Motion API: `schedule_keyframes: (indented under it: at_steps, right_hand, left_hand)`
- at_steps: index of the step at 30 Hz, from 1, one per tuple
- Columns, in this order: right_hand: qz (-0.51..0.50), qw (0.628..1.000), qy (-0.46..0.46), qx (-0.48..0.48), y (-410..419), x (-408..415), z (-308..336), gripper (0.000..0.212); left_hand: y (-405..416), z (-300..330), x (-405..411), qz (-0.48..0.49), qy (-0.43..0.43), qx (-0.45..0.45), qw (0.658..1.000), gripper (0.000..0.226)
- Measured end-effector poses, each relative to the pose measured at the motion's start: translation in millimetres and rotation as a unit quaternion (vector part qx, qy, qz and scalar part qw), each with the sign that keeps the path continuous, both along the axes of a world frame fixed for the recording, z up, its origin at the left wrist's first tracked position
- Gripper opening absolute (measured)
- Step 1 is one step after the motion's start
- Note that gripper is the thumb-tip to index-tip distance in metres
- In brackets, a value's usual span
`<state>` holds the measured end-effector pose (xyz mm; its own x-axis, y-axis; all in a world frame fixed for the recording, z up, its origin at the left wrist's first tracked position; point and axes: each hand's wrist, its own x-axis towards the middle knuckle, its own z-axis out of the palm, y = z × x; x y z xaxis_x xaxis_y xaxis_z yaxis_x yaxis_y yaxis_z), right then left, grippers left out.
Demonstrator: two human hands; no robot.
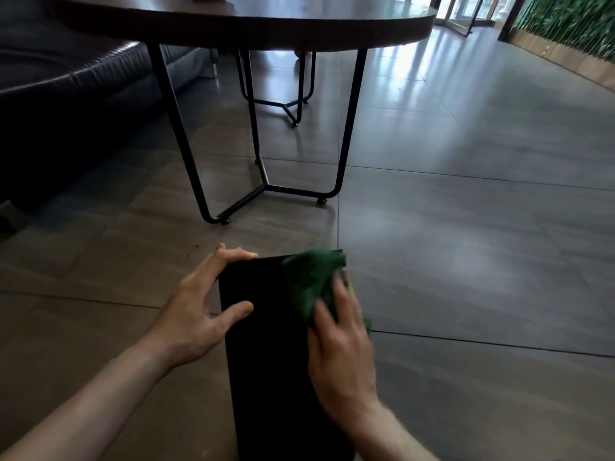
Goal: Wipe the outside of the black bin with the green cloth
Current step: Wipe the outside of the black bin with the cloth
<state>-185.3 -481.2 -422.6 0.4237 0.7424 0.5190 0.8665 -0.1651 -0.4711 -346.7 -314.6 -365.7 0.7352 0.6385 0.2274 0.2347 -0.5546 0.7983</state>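
Note:
The black bin (273, 354) lies on the floor in front of me, a long flat dark side facing up. My left hand (196, 307) grips its far left corner, fingers over the far edge and thumb on the top face. My right hand (342, 354) presses the crumpled green cloth (312, 277) flat against the bin's right side near the far end. Part of the cloth sticks out past the bin's right edge under my palm.
A round dark table (253, 21) on thin black metal legs (263, 181) stands just beyond the bin. A dark leather sofa (66, 81) fills the left. Grey floor tiles (466, 227) stretch to the right, toward a green plant wall (572, 24).

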Motion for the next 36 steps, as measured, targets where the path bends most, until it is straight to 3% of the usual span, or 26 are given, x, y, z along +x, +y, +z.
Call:
schedule_keyframes:
  at_steps: [2,5,7,9,12,17,22,28,32,36]
  right_hand:
    - [0.106,0.988,-0.114,-0.019,-26.3,-21.1,-29.3,0.027]
    - [0.246,0.935,-0.250,-0.050,-57.6,-23.0,-49.3,0.023]
    - [0.205,0.960,-0.189,-0.013,-49.0,-6.8,-39.7,0.022]
    - [0.088,0.995,-0.040,0.016,-26.6,6.0,-17.5,0.028]
    - [0.000,0.994,0.102,0.041,2.5,8.4,8.2,0.041]
    - [-0.023,0.997,0.072,0.017,-42.4,-18.8,-23.8,0.042]
    - [-0.082,0.975,0.205,-0.022,-67.6,-41.5,-38.8,0.045]
    - [-0.034,0.996,0.077,0.029,-3.7,-7.1,10.0,0.034]
    - [-0.035,0.998,0.025,0.038,-19.1,-11.9,-4.3,0.034]
    - [-0.083,0.984,0.140,0.075,-55.2,-30.2,-30.3,0.033]
  left_hand:
    - [1.9,-0.3,-1.3,-0.002,0.010,-0.002,1.000,0.065]
    - [1.2,0.9,-0.7,-0.016,0.005,-0.003,1.000,0.066]
    - [-1.6,2.0,0.5,-0.016,-0.004,-0.003,1.000,0.063]
    - [-3.7,2.4,1.0,-0.009,-0.007,-0.004,1.000,0.063]
    - [-4.8,2.7,-1.8,-0.009,-0.007,0.000,1.000,0.063]
    - [-5.6,2.3,-3.4,-0.020,0.008,0.014,1.000,0.065]
    - [-2.0,2.3,-3.7,-0.012,0.005,0.009,1.000,0.068]
    - [-7.6,5.4,0.5,-0.015,-0.001,0.003,1.000,0.064]
    - [-11.4,6.4,2.9,-0.028,0.001,0.010,1.000,0.063]
    - [-14.3,9.1,5.9,-0.028,-0.005,0.006,1.000,0.064]
